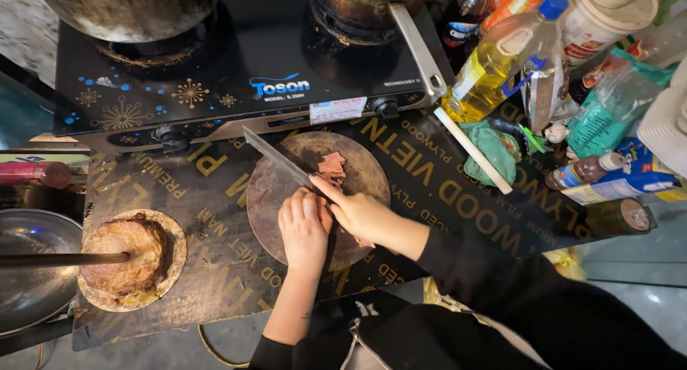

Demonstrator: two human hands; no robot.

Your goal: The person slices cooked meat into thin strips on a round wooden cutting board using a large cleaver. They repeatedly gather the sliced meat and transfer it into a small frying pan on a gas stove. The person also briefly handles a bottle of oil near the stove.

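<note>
Cleaver (275, 157) lies flat-angled over the round cutting board (268, 198), its blade running from upper left down to my right hand (361, 214), whose grip is closed on the handle, forefinger stretched along the spine. My left hand (304, 227) rests palm down, fingers curled on the meat (331, 165) at the board's centre. On the counter (215, 270), a second round board (168, 270) carries a big meat chunk (129, 259).

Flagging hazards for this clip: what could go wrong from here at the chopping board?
1. The left hand holds down meat right beside the knife that the right hand grips; fingertips could get nicked.
2. The round chopping board lies close under the stove and its pan handle; a raised hand might knock it.
</note>
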